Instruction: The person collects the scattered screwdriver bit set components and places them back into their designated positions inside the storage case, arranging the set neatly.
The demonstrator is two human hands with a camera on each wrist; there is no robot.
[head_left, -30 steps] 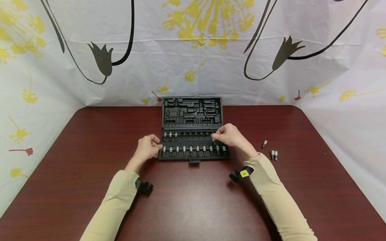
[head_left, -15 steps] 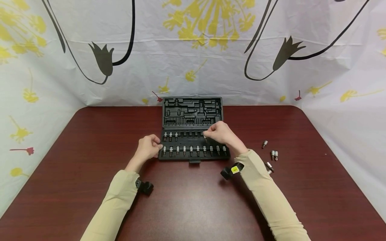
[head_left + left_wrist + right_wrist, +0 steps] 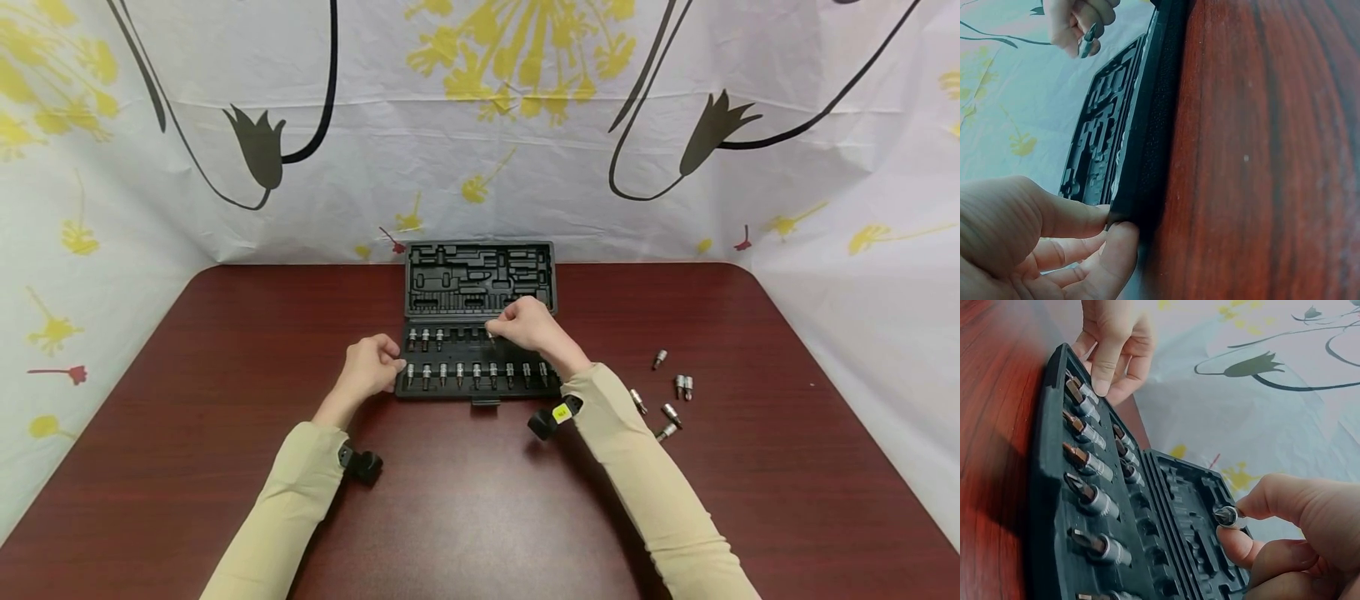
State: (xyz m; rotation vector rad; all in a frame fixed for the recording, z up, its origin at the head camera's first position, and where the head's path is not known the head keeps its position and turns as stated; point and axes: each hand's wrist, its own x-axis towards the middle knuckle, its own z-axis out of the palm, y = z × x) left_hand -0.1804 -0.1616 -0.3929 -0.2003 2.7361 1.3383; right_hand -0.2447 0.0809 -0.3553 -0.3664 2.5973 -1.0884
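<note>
A black bit socket case (image 3: 461, 356) lies open on the table, its moulded lid (image 3: 480, 279) raised at the back. My left hand (image 3: 363, 367) pinches the case's left edge between thumb and finger, as the left wrist view shows. Over the back row, my right hand (image 3: 531, 325) pinches a bit socket (image 3: 1225, 516) by its silver body, the dark tip bare. Below it several slots stand vacant. Three bit sockets (image 3: 425, 339) fill the left end of that row. Along the front row sit several more bit sockets (image 3: 477, 375).
Several loose bit sockets (image 3: 671, 415) lie on the dark red table (image 3: 465, 517) right of the case, some close to the right sleeve (image 3: 637, 458). A white patterned sheet (image 3: 480, 183) hangs behind and beside the table.
My right hand has moved left along the back row with the bit socket. Its sleeve no longer covers several loose bit sockets. My left hand has stayed at the case's edge.
</note>
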